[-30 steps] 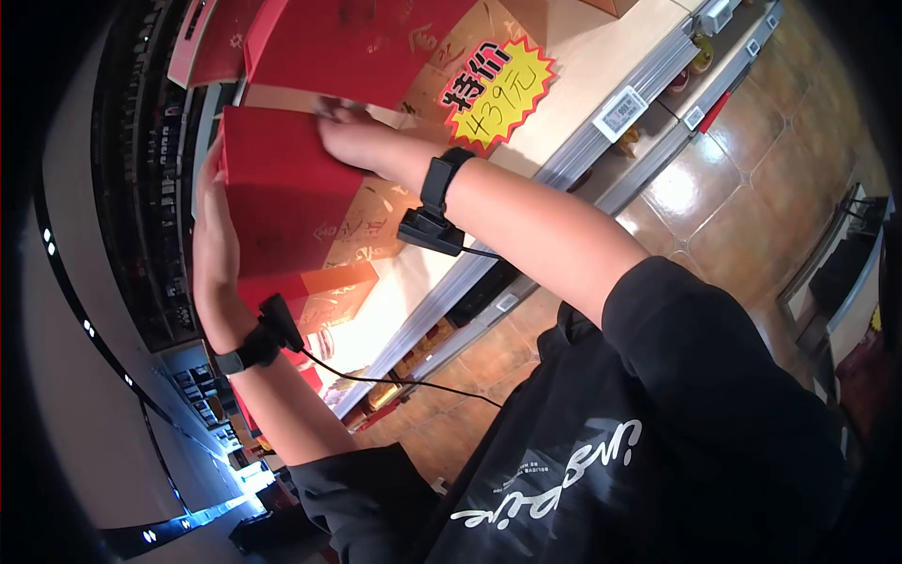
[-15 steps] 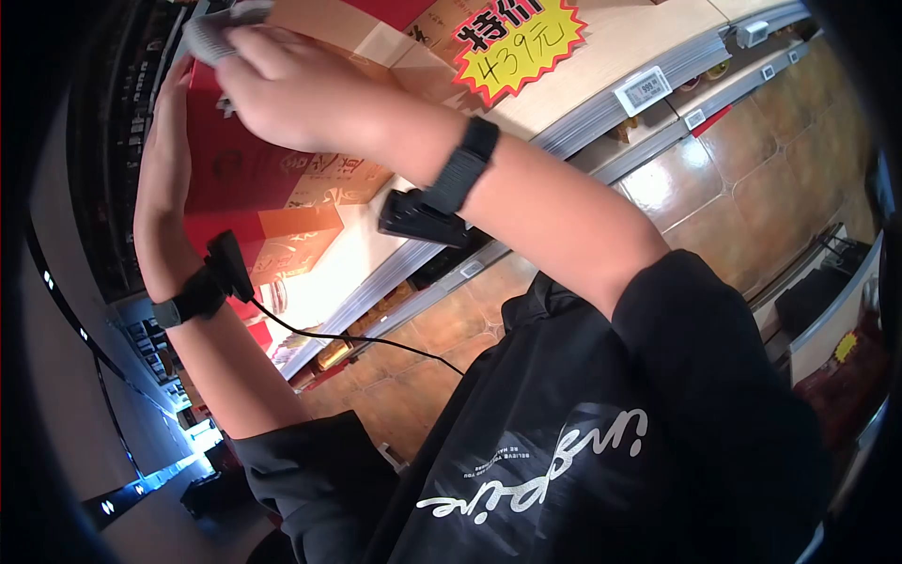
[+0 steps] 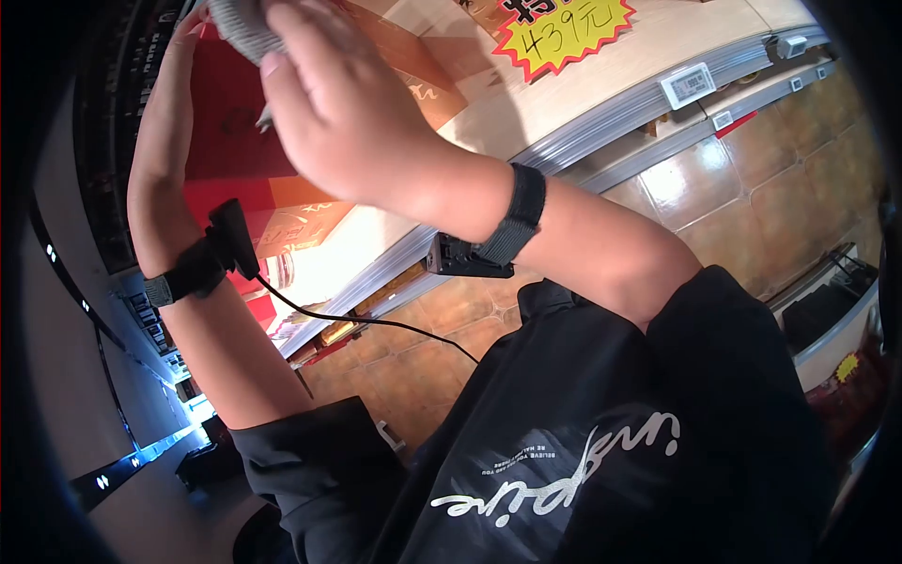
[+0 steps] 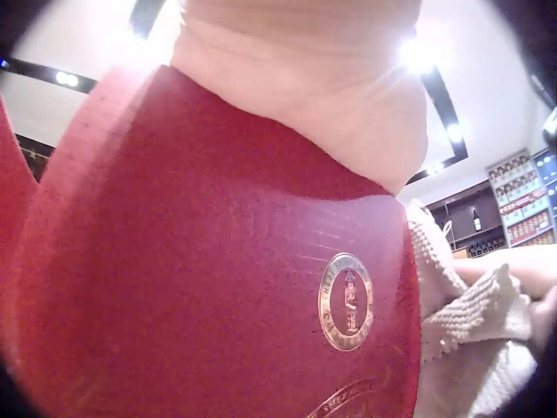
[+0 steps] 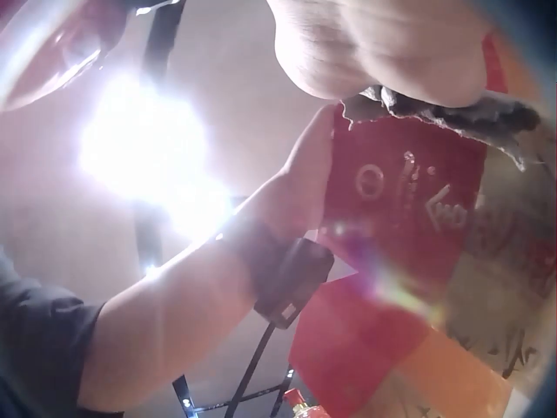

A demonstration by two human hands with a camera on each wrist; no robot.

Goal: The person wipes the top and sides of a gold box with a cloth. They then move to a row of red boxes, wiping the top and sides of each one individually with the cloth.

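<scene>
In the head view, my right hand (image 3: pixel 343 117) grips a ribbed grey cloth (image 3: pixel 246 26) beside the upper part of a red box (image 3: pixel 221 117). The flat of my left hand (image 3: pixel 167 108) lies along the box's far-left side, its fingertips near the frame's top edge. The left wrist view has the heel of that hand (image 4: pixel 305 78) against the red box (image 4: pixel 218 235), which bears a round gold emblem; the pale cloth (image 4: pixel 479 322) hangs past its right edge. In the right wrist view, cloth (image 5: pixel 470 117) sticks out under my right hand (image 5: pixel 383 43), across the box (image 5: pixel 396 174).
The box stands on a pale shelf (image 3: pixel 545 113) with a metal front edge. A yellow price sign (image 3: pixel 564 38) and an electronic label (image 3: pixel 689 85) are to the right. Another red and orange box (image 3: pixel 282 221) is below it in the head view. Tiled floor (image 3: pixel 714 197) shows beyond.
My right hand has come across from behind the box to its near upper side, with the cloth showing in it. The left arm has shifted slightly left, and the head view has moved.
</scene>
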